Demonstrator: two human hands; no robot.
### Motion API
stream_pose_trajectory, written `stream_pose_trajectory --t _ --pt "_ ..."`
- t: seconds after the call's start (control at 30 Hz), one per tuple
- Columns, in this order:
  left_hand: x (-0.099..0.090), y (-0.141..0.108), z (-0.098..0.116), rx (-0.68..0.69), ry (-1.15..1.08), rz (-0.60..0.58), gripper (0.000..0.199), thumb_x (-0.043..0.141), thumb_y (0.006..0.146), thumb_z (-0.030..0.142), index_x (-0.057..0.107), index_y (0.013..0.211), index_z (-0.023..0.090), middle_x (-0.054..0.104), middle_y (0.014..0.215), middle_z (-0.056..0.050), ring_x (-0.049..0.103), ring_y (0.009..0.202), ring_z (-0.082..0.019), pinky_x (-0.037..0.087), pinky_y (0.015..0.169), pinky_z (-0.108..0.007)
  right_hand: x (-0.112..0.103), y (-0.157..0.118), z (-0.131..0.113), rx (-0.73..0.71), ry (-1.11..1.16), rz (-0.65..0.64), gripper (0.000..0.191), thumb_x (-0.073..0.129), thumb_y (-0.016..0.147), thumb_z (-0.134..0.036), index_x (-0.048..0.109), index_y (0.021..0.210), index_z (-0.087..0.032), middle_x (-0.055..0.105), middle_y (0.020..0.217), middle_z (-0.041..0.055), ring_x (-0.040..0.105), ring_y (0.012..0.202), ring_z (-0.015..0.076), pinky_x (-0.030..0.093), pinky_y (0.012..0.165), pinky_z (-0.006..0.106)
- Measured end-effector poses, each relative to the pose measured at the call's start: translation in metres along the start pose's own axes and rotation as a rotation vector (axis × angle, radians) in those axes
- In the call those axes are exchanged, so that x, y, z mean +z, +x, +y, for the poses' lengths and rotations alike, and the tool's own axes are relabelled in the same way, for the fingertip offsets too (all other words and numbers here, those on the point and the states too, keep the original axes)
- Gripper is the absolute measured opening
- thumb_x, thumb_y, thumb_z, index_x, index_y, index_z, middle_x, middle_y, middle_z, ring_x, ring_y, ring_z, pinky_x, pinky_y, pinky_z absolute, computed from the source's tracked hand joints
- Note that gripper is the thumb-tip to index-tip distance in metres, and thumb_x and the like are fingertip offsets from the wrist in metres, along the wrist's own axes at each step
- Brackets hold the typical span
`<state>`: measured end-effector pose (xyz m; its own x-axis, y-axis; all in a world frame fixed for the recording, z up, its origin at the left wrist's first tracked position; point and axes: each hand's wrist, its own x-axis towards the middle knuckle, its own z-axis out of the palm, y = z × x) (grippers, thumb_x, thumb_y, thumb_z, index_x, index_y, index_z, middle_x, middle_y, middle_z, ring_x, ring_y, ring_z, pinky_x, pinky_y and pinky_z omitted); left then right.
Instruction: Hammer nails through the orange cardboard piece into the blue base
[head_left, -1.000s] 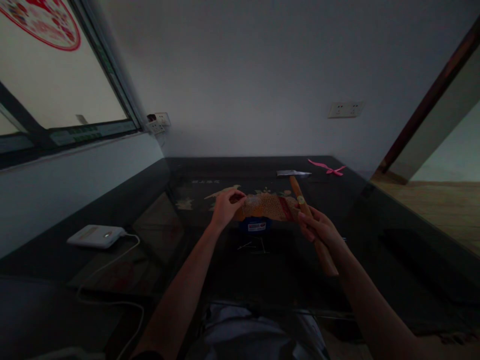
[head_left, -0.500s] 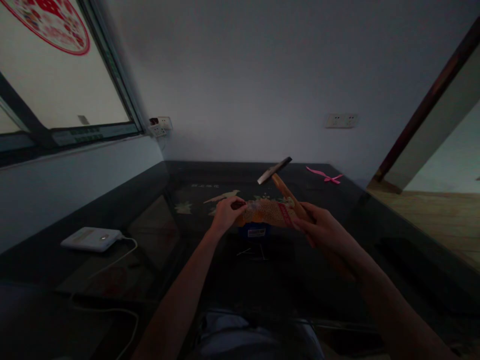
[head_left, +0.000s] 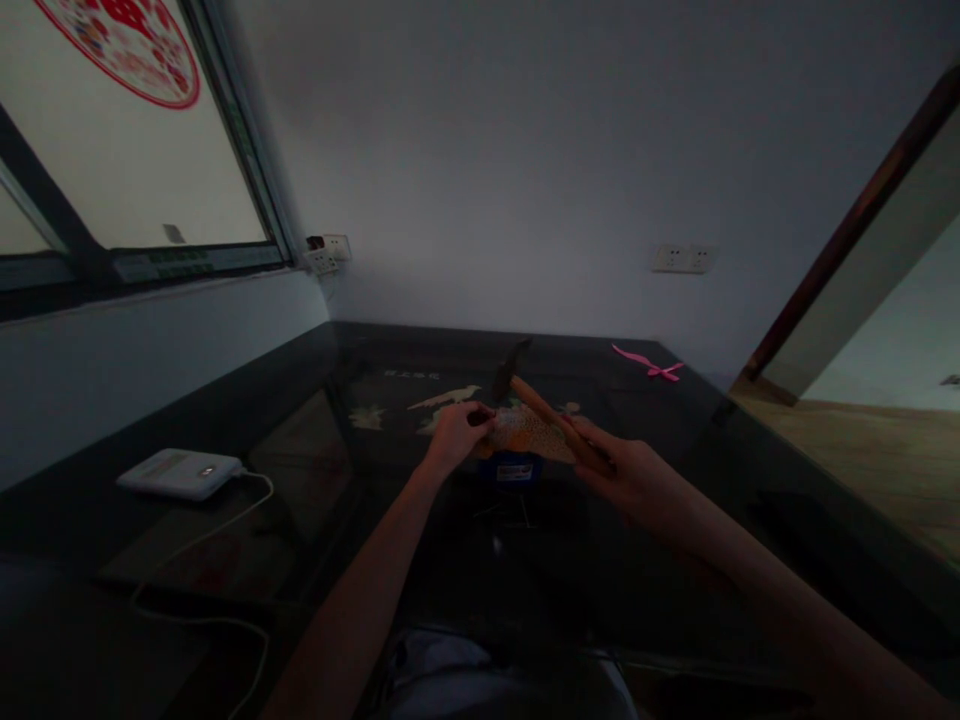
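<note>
A hammer with a dark metal head and a wooden handle (head_left: 546, 408) is gripped near the handle's end by my right hand (head_left: 626, 470). Its head hangs just above the left part of a speckled tan and orange piece (head_left: 529, 435), close to my left fingertips. My left hand (head_left: 456, 435) pinches at the left end of that piece; what lies between the fingertips is too small to make out. Under the piece sits a blue object with a white label (head_left: 514, 472). Thin nail-like sticks (head_left: 525, 512) lie in front of it on the dark table (head_left: 360, 350).
A white power bank (head_left: 181, 473) with a white cable lies at the left. A pink ribbon (head_left: 654, 368) rests at the back right. Wall sockets (head_left: 684, 259) are behind the table, and a window is at the upper left.
The hammer head has come down and to the left, toward my left fingertips. My right hand has moved slightly lower with it. My left hand stays nearly in place.
</note>
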<state>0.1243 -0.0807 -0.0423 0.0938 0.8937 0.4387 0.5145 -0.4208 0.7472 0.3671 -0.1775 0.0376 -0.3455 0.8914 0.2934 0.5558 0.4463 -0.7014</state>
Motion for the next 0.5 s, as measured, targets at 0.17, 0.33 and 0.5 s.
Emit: stream_pose_trajectory --t 0.17,0.33,0.5 --pt "-0.0012 -0.0006 0.0034 0.001 0.015 0.002 0.010 0.067 0.075 0.020 0.070 0.082 0.015 0.072 0.077 -0.004 0.067 0.074 -0.019 0.051 0.071 -0.030 -0.0024 -0.0006 -0.0015 -0.018 -0.037 0.006 0.026 0.062 0.068 -0.014 0.071 0.091 -0.023 0.066 0.071 0.0039 0.059 0.057 0.0180 0.038 0.045 0.024" --pt "-0.0020 -0.0012 0.0041 0.014 0.070 -0.002 0.008 0.068 0.074 0.018 0.070 0.081 0.015 0.072 0.077 -0.004 0.067 0.074 -0.020 0.051 0.070 -0.030 0.0017 -0.0012 0.0012 -0.013 0.004 -0.010 0.028 0.062 0.069 -0.013 0.070 0.093 -0.023 0.064 0.061 0.0005 0.049 0.040 0.0113 0.032 0.037 0.022" --pt "-0.0025 -0.0019 0.0038 0.032 0.082 -0.006 0.006 0.067 0.076 0.018 0.069 0.081 0.016 0.072 0.080 -0.004 0.067 0.076 -0.020 0.051 0.073 -0.032 -0.0071 -0.0001 -0.0023 0.061 -0.015 0.001 0.031 0.063 0.070 -0.015 0.068 0.100 -0.022 0.067 0.068 0.0018 0.044 0.030 0.0072 0.030 0.031 0.021"
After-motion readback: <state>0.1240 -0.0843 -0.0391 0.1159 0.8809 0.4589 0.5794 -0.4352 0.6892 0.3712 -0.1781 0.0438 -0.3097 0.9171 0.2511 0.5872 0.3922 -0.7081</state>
